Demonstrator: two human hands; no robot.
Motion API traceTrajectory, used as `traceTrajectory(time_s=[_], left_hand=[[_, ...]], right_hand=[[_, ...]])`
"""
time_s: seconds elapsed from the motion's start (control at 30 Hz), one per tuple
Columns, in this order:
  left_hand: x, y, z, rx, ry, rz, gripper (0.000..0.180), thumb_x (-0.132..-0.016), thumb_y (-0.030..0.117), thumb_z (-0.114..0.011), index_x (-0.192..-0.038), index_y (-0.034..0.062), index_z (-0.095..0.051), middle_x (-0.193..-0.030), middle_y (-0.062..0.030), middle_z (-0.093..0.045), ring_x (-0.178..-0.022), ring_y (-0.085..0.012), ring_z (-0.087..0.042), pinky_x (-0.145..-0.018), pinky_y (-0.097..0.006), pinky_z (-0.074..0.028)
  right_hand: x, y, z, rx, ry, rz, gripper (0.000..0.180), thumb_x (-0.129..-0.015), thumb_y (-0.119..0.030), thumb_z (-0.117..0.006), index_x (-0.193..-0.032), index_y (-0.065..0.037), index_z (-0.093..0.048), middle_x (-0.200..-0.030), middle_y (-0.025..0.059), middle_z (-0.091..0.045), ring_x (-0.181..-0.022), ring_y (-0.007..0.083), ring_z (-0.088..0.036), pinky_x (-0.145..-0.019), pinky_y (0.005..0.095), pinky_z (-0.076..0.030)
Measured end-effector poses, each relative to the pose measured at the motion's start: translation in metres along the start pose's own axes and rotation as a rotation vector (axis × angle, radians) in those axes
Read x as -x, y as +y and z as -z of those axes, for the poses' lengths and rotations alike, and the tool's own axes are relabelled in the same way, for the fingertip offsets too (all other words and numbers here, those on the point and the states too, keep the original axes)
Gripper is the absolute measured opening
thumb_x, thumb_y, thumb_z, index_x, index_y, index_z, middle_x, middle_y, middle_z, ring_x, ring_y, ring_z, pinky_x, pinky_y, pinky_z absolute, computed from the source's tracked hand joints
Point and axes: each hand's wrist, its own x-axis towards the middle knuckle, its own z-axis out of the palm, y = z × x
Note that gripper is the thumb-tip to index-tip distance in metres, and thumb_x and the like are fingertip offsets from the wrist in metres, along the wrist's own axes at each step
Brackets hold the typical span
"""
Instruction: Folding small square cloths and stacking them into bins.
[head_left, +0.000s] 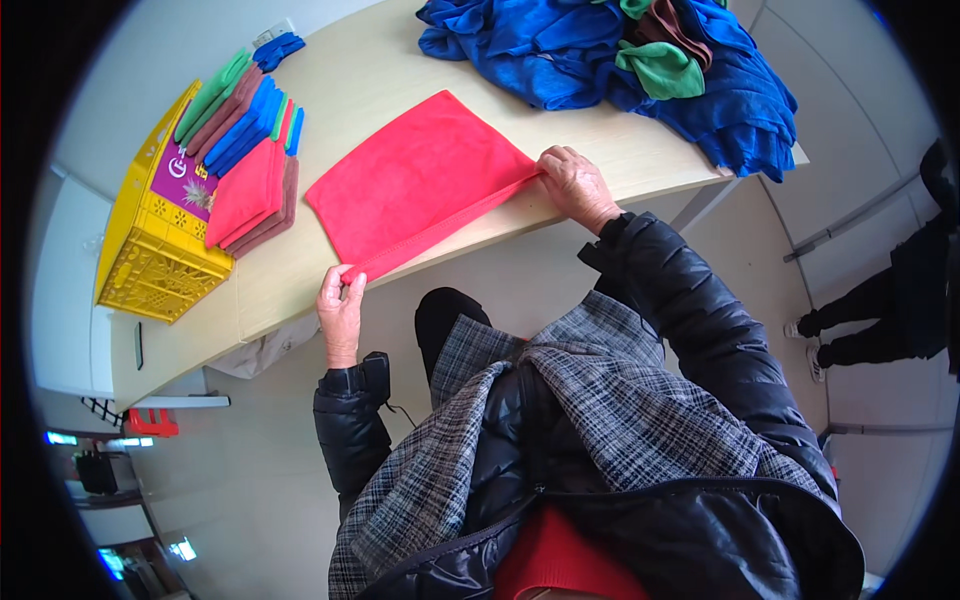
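Observation:
A red cloth [415, 180] lies spread on the pale wooden table [350, 60], its near edge folded into a narrow strip. My left hand [340, 305] pinches the near left corner of this cloth, just past the table's front edge. At the opposite end of the same strip, my right hand [577, 187] is closed on the near right corner. The strip runs fairly straight between both hands. Some fingers of the right hand are hidden beneath its back.
Folded green, brown, blue and red cloths [250, 180] stand in a row beside a yellow plastic basket [165, 240] on the left. Crumpled blue cloths [560, 50], with a green cloth [665, 68] on top, cover the far right. A person [890, 310] stands at the right.

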Motion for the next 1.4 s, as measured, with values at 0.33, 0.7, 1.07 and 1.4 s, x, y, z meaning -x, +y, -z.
traceTrajectory(time_s=[0.33, 0.7, 1.07, 1.4], left_hand=[[-0.042, 0.076, 0.041, -0.118, 0.023, -0.179, 0.013, -0.095, 0.008, -0.067, -0.105, 0.0031, -0.061, -0.091, 0.004, -0.057, -0.089, -0.0058, -0.052, -0.083, -0.021, -0.043], [-0.075, 0.2, 0.077, 0.027, 0.161, -0.315, 0.017, -0.099, 0.008, -0.062, -0.115, 0.0017, -0.063, -0.103, 0.0001, -0.066, -0.095, -0.0059, -0.06, -0.087, -0.022, -0.047], [-0.169, 0.172, 0.078, 0.182, -0.06, -0.15, 0.02, -0.1, 0.016, -0.062, -0.114, 0.0015, -0.065, -0.104, -0.0016, -0.068, -0.095, -0.0084, -0.063, -0.09, -0.024, -0.048], [-0.209, 0.17, 0.086, 0.055, 0.063, -0.354, 0.012, -0.097, 0.011, -0.063, -0.106, 0.0038, -0.067, -0.102, 0.0001, -0.066, -0.098, -0.0085, -0.06, -0.089, -0.027, -0.048]], right_hand=[[-0.047, -0.022, 0.065, 0.021, 0.034, 0.129, 0.006, -0.09, -0.005, -0.06, -0.095, -0.003, -0.063, -0.093, 0.0131, -0.066, -0.091, 0.0341, -0.064, -0.079, 0.0414, -0.053], [-0.098, -0.058, 0.198, -0.396, 0.078, 0.159, 0.012, -0.096, -0.005, -0.063, -0.107, -0.005, -0.066, -0.09, 0.006, -0.066, -0.084, 0.0157, -0.066, -0.079, 0.0265, -0.053], [-0.165, -0.035, 0.181, -0.189, -0.011, 0.196, 0.01, -0.097, -0.006, -0.062, -0.106, -0.005, -0.067, -0.089, 0.0075, -0.068, -0.083, 0.017, -0.067, -0.078, 0.0265, -0.055], [-0.187, -0.032, 0.189, 0.032, 0.346, 0.405, 0.009, -0.094, -0.006, -0.065, -0.102, -0.006, -0.069, -0.093, 0.0101, -0.07, -0.084, 0.025, -0.069, -0.073, 0.0308, -0.057]])
